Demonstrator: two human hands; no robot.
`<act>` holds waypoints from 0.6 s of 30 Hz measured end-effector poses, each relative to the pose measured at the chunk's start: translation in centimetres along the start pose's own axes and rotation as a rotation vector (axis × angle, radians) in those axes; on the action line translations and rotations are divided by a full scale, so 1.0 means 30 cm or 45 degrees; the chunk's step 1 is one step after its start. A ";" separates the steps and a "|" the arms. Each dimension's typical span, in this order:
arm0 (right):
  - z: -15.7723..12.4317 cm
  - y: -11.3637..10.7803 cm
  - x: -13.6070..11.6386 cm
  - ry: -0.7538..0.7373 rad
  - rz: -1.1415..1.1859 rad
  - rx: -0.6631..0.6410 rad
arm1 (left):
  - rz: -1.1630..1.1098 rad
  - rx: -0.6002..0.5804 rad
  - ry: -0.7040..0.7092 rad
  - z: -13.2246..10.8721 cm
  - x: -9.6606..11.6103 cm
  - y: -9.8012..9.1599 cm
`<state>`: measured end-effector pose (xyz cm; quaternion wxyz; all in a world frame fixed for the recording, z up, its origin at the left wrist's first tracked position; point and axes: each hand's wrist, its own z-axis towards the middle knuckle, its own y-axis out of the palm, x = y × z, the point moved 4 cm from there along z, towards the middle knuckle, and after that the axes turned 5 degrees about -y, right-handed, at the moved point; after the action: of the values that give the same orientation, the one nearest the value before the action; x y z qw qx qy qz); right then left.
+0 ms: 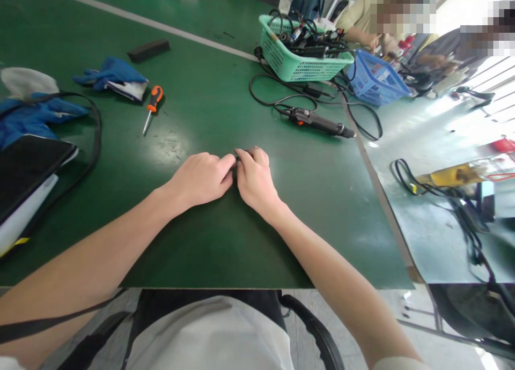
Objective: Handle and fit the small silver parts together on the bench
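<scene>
my left hand [203,177] and my right hand [254,179] meet at the centre of the frame, knuckles up, fingertips pressed together over a small dark part [238,156]. both are closed in a pinch on it, thumb against forefinger. the part is so tiny and so covered by my fingers that i cannot tell what it is. it sits just above the green rubber table mat [209,246], and the heels of both hands rest on the mat, i judge to steady the pinch for fine work close in front of me.

the tools lie set back from my hands. an orange-handled screwdriver with a slim metal shaft [152,108] is to the upper left, and a black corded electric screwdriver [317,121] is to the upper right, its cable looping toward a teal plastic mesh basket [300,65] full of cables. a blue plastic basket [374,81] stands just beside that, nearer the other people in the upper right corner. blue fabric gloves [110,74] and a black rectangular block [148,49] lie at the upper left, well apart from my hands. a thick black cable [95,139] loops round a flat black-and-white case [28,171] at the left edge.
</scene>
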<state>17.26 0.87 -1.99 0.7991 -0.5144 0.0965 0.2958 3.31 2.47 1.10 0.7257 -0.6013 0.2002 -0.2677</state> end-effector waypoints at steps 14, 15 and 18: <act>-0.059 -0.131 0.008 -0.121 -0.091 -0.126 | -0.031 -0.133 0.034 -0.004 0.014 -0.004; -0.058 -0.130 0.011 -0.133 -0.107 -0.134 | -0.025 -0.143 0.031 -0.004 0.013 -0.001; -0.050 -0.138 0.006 -0.190 -0.157 -0.163 | -0.016 -0.157 0.018 -0.004 0.012 0.000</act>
<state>19.99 -1.60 0.42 0.7863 -0.5458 -0.0140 0.2892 3.52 2.14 1.10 0.6841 -0.6443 0.2176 -0.2638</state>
